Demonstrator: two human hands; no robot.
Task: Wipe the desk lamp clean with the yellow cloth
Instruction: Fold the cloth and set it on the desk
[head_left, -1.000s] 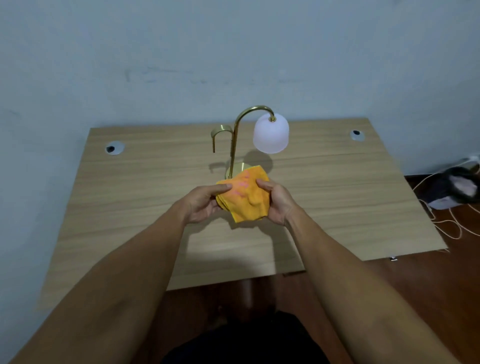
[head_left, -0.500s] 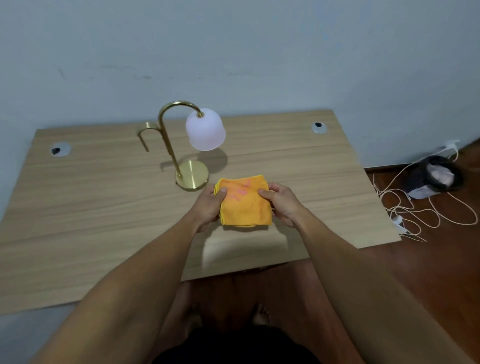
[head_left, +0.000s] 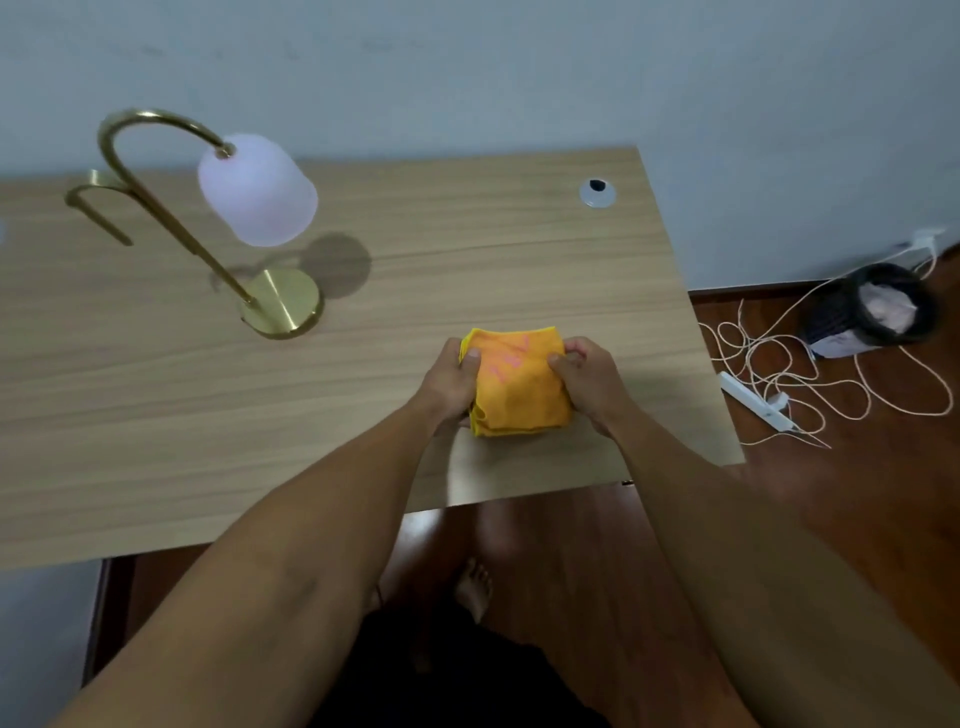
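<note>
The yellow cloth (head_left: 517, 384) is folded into a thick pad above the desk (head_left: 467, 270), pinched at its two sides by the left hand (head_left: 451, 387) and the right hand (head_left: 589, 382). It looks soft and light. The lamp (head_left: 208, 223) stands well apart; its pale shade (head_left: 257, 189) seems fragile, so better to steady the brass stem.

The desk lamp (head_left: 208, 228) has a polished brass-coloured metal stem and base, with a matt, frosted shade, perhaps plastic. The yellow cloth (head_left: 517, 382) looks soft and napped. The worktop (head_left: 467, 270) is matt, pale wood-grain.
</note>
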